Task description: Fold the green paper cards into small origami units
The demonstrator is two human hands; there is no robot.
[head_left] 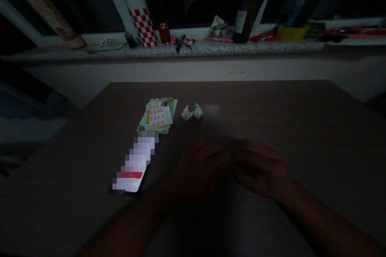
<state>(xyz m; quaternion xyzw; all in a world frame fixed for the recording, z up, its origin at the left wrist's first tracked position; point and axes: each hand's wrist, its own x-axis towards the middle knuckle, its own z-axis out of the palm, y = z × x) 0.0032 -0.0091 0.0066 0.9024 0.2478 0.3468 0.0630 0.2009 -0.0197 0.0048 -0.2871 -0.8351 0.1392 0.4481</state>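
Note:
My left hand (201, 164) and my right hand (261, 166) meet low over the dark wooden table (271, 108). Both have their fingers curled and pinched, the fingertips almost touching. Whatever sits between them is lost in shadow. Just beyond my left hand lie two small folded paper pieces, a left one (186, 113) and a right one (197, 111), white with green print. To their left rests a loose pile of printed paper slips (159, 115), the top one showing a grid of calendar-like blocks.
A phone (135, 162) with a lit, blurred-out screen lies left of my left arm. Along the granite windowsill (205, 50) stand a red-and-white checkered bottle (143, 24), a dark bottle (243, 22), a small red jar (164, 33), a yellow container (291, 34) and pens.

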